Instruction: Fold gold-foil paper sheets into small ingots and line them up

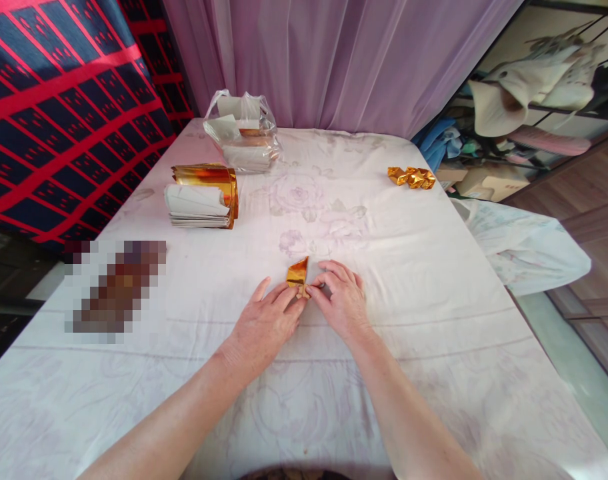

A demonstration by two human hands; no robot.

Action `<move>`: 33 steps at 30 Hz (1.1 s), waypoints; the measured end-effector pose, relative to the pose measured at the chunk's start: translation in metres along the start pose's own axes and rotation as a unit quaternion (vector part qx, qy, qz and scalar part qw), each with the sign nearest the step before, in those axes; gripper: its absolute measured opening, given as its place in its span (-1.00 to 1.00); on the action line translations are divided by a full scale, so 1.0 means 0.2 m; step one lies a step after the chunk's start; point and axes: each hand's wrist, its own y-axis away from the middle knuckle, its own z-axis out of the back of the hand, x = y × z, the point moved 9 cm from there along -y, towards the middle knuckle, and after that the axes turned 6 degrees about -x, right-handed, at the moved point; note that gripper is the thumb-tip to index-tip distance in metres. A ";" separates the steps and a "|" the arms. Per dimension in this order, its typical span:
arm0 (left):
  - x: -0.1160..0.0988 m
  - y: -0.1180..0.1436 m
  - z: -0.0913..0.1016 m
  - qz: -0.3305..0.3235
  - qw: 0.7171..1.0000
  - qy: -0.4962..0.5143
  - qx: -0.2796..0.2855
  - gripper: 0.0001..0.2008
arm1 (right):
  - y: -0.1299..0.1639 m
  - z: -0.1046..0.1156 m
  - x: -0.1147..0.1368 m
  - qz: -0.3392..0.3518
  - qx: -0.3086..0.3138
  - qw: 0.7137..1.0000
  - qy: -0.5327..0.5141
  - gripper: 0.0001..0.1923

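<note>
Table under a pale floral cloth. Far left: stack of gold-and-white paper sheets, edges curling. Behind it, a clear plastic bag with more sheets. Far right, near the table edge: two folded gold pieces, touching each other. Left of the hands, a blurred-out patch on the cloth. Nothing lies between the hands and the stack.

Both forearms come in from the near edge, palms down. Left hand and right hand meet at the fingertips and pinch a small gold paper piece, partly folded, one flap standing up, at table centre.

Bare cloth all round the hands; right table edge well apart, purple curtain behind the far edge.
</note>
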 end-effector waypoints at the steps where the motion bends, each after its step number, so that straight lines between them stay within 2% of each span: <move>1: 0.00 0.00 0.00 0.002 1.000 0.002 -0.001 -0.62 | 0.00 0.00 0.00 0.001 -0.001 1.000 0.000 -0.86; 11: 0.00 -0.01 0.01 0.011 1.000 0.003 0.003 -0.66 | 0.00 0.00 0.00 0.002 -0.005 1.000 0.006 -0.86; 20: 0.00 0.00 0.02 0.016 1.000 0.007 0.002 -0.68 | -0.01 0.01 -0.09 -0.033 -0.026 0.999 0.014 -0.82; 27: 0.00 0.00 0.00 0.017 1.000 -0.004 0.008 -0.68 | -0.01 0.02 -0.14 -0.046 -0.025 0.999 0.011 -0.88; 33: 0.00 0.00 0.01 0.017 1.000 0.002 0.003 -0.68 | -0.01 0.03 -0.12 -0.037 -0.019 0.999 0.014 -0.94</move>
